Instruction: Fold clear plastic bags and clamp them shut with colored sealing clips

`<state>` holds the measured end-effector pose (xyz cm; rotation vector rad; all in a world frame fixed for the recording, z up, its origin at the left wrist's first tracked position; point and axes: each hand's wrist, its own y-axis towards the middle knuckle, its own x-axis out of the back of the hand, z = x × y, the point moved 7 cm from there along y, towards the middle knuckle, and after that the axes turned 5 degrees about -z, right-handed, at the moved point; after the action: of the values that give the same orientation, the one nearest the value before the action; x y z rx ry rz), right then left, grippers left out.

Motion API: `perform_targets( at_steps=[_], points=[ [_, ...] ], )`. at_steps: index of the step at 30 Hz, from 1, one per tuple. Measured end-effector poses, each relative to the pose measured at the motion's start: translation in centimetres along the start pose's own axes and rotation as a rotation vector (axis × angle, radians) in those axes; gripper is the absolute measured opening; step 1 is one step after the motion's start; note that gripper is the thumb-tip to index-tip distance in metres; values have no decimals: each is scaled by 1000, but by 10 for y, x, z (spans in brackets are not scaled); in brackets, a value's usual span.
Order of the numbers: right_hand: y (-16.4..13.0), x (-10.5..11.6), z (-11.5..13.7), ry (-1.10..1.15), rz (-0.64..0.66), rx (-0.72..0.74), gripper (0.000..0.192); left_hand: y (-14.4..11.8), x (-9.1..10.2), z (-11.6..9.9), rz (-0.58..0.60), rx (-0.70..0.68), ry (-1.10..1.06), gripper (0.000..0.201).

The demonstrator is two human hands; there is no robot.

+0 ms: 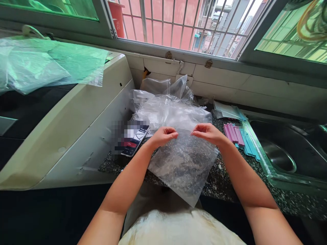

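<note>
Speckled table [224, 185], hemmed by sink [288, 149] and white appliance [76, 126]: my left hand [163, 135] and right hand [208, 132] pinch a clear bag [184, 166] overhanging its edge; phone [133, 137] blurred.

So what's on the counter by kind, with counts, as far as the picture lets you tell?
Clear bag held by left hand and right hand: 1
Heap of clear bags: 1, bags inside uncountable
Phone: 1
Bundle of pink strips: 1
Bundle of blue strips: 1
Total: 5
</note>
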<state>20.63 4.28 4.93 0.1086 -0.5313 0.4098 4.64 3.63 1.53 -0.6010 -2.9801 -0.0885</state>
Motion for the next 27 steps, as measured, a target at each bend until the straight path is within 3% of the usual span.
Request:
perform_targets(
  at_steps=[9, 18, 27],
  points=[
    [-2, 17, -1, -154, -69, 39, 27, 0, 2, 1, -25, 14, -15, 32],
    [-4, 15, 4, -217, -37, 57, 26, -1, -5, 0, 67, -2, 20, 32],
    [-3, -14, 10, -247, 55, 104, 25, 4, 3, 2, -128, -43, -17, 36]
  ],
)
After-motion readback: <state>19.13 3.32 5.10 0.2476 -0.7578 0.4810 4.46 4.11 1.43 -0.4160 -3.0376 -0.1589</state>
